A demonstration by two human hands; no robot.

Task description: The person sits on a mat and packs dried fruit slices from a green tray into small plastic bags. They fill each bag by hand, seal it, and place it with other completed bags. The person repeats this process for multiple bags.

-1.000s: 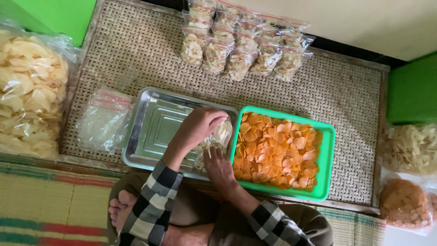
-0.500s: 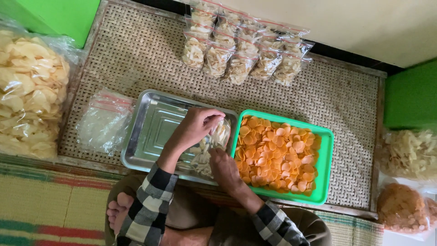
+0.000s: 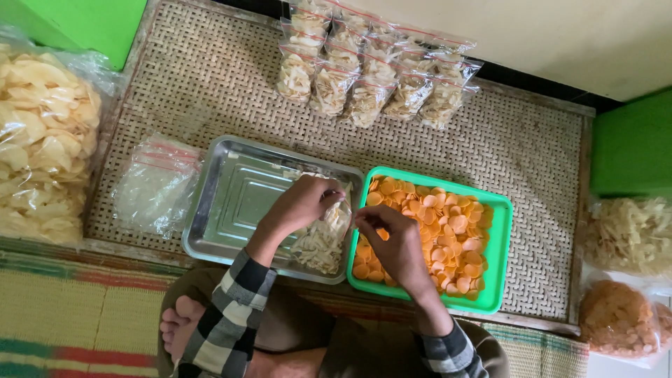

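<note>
1. since a second ago the right hand (image 3: 395,241) has lifted off the green tray (image 3: 500,210) to meet the left hand (image 3: 304,203).
2. both hands pinch the part-filled bag (image 3: 323,238) over the steel tray (image 3: 231,203).
3. filled bags (image 3: 371,77) lie beyond; orange chips (image 3: 448,231) remain.

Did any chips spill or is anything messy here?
Nothing stands out. The orange chips stay inside the green tray, the filled bags lie in rows on the woven mat, and both hands hold a small bag.
</note>
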